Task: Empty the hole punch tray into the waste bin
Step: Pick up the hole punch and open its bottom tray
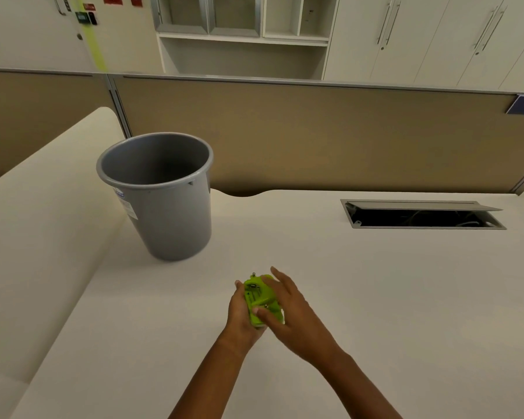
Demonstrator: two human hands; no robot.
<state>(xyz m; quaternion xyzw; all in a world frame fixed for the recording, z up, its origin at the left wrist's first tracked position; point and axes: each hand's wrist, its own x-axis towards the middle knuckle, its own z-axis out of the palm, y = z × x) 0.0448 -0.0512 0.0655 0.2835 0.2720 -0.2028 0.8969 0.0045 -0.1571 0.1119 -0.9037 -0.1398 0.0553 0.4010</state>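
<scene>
Punch, lime green, low in the middle of the view, just above the pale bench, held between both hands with its metal-fitted underside turned up toward the camera. Left hand cupped beneath and along the punch's left side, thumb tip showing at the upper left edge, fingers wrapped under and hidden. Right hand laid over the right side, fingers loosely spread, forefinger reaching past the far end, thumb pressed onto the near part of the underside. Tray not clearly told apart from the body; whether loosened or seated, cannot tell. Both forearms bare, entering from the bottom edge.

Waste bin, grey, round, upright on the bench to the far left of the hands, well apart from the punch; white label on its side, inside dark, contents not visible. Cable hatch set into the bench at far right, lid raised, dark inside. Tan partition behind the bench; white cabinets beyond.
</scene>
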